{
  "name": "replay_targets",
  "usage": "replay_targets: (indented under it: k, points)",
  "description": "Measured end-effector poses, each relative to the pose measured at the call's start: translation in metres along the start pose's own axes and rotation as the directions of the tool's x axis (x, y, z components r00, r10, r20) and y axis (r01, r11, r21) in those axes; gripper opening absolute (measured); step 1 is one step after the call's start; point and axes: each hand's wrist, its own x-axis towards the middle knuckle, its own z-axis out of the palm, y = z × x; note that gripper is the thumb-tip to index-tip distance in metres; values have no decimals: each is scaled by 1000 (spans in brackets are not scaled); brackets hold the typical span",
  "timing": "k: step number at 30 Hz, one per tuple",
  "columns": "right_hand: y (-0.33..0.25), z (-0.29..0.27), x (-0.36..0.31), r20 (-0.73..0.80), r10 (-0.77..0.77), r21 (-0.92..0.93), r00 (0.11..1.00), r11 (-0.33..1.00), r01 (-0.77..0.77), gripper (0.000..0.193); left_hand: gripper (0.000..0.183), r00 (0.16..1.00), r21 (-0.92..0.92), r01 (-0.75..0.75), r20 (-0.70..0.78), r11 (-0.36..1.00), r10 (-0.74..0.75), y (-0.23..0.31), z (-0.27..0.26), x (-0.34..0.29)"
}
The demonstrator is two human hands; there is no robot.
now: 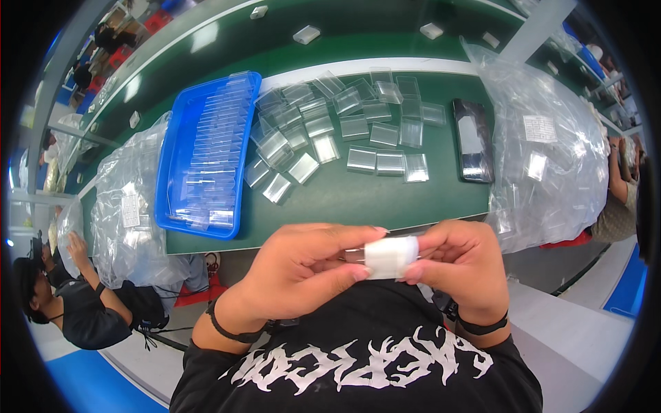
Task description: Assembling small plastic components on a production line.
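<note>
Close in front of my chest, a small white block (pixel 386 258) with rounded edges is held between both hands. My left hand (pixel 303 265) pinches its left end between thumb and fingers. My right hand (pixel 463 258) grips the other end the same way. Thin shiny lines show at the block's left side; whether they are metal prongs or edges of clear plastic I cannot tell. Beyond the hands, several clear plastic sleeves (pixel 354 127) lie loose on the green table (pixel 330 199). A blue tray (pixel 165 175) at the left holds a row of similar clear pieces (pixel 219 141).
A dark, shiny oblong object (pixel 473 141) lies at the table's right. Large clear plastic bags (pixel 551 151) bulge at the right, with another bag (pixel 127 199) at the left. White pieces (pixel 306 34) rest on the green surface behind. A co-worker (pixel 89 303) sits at the left.
</note>
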Motion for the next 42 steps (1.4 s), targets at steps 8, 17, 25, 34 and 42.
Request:
replay_targets:
  k: [8,17,25,34,42]
  points:
    - [6,0,5,73,-114,-141,991,982,124,24,44,995,243,-85,66,966,71,10,-4,-1]
    - [3,2,13,180,-524,-536,833,658,529,31,40,949,404,-310,77,861,305,7,2,2]
    - [0,5,11,262,-566,-634,781,509,582,42,41,943,468,-318,64,825,327,4,8,-2]
    - [13,4,16,243,-547,-566,801,590,575,36,45,946,455,-311,63,834,318,1,7,-9]
    - [18,12,14,260,-528,-638,808,535,554,33,46,946,503,-311,78,806,316,-4,5,-12]
